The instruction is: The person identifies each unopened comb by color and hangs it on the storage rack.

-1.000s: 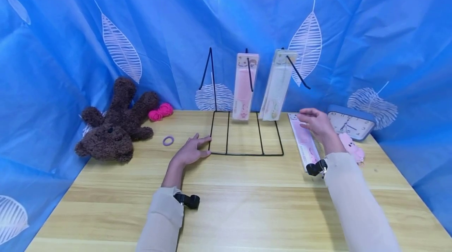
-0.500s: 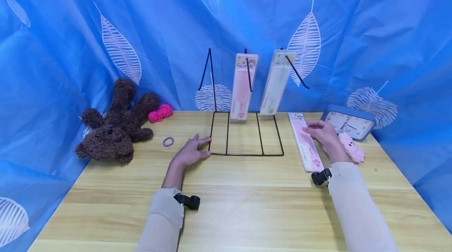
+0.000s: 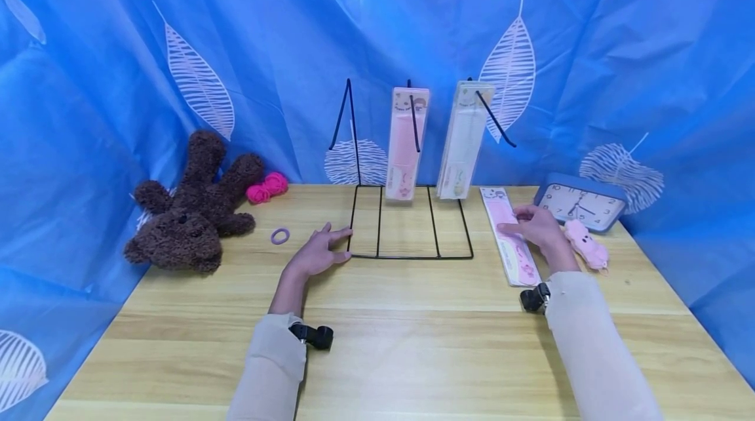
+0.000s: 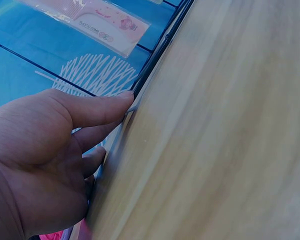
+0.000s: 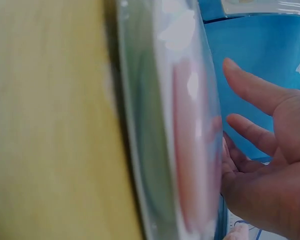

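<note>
Your right hand (image 3: 539, 227) has dropped from near the hanging combs onto the flat pink comb pack (image 3: 507, 235), fingers loosely spread, nothing gripped, while your left hand (image 3: 318, 252) stays flat against the wire rack (image 3: 411, 256).

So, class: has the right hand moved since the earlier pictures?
Yes. The right hand has come down and back toward the person, away from the rack, onto the flat comb pack beside the clock.

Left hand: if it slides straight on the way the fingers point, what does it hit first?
The left hand lies flat, fingers pointing right at the black wire rack. Its near left base wire comes first; the fingertips look already against it.
</note>
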`<state>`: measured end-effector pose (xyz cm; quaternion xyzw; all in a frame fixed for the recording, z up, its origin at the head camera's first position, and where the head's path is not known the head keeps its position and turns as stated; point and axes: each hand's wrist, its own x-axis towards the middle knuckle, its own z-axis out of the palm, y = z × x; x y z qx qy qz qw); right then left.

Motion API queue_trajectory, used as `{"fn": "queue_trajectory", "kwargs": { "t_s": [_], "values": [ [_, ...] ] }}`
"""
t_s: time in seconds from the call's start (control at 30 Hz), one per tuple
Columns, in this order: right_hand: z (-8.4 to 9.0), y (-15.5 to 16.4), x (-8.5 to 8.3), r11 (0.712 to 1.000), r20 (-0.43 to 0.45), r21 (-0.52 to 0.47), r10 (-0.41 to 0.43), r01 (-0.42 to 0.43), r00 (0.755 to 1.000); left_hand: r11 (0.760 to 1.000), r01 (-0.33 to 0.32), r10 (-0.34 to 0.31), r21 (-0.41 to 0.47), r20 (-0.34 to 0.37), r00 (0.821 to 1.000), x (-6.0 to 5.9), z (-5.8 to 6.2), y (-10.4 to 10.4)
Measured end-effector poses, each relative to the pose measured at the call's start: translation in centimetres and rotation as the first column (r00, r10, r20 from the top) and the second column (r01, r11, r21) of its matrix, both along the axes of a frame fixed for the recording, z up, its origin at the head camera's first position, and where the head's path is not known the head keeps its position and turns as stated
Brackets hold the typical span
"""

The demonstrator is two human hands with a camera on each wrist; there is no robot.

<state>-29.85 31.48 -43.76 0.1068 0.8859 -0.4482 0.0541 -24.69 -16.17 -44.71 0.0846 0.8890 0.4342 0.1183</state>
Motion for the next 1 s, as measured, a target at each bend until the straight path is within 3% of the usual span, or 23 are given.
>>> {"fn": "queue_trajectory", "kwargs": {
  "t_s": [0.2, 0.33, 0.43, 0.6, 1.0],
  "values": [
    [0.5, -0.3, -0.1, 0.984, 0.055, 0.162, 0.066, -0.074, 0.996, 1.000, -0.001, 0.001, -0.007, 0.001, 1.000, 0.0, -0.1, -0.2],
    [0.7, -0.3, -0.2, 0.976, 0.070, 0.203, 0.071, -0.084, 0.995, 1.000, 0.002, -0.002, -0.007, 0.003, 1.000, 0.0, -0.1, -0.1],
    [0.5, 0.0, -0.3, 0.985, 0.071, 0.164, 0.050, -0.061, 0.996, 1.000, 0.003, -0.003, -0.007, 0.006, 1.000, 0.0, 0.0, -0.1],
    [0.1, 0.9, -0.4, 1.000, 0.040, 0.015, 0.018, -0.018, 0.999, 1.000, 0.000, 0.000, -0.005, 0.005, 1.000, 0.0, 0.0, -0.1],
    [0.8, 3.3, 1.2, 0.992, -0.119, -0.072, 0.099, -0.108, 0.988, 1.000, -0.003, 0.003, -0.002, -0.001, 1.000, 0.1, -0.1, 0.0]
  ]
}}
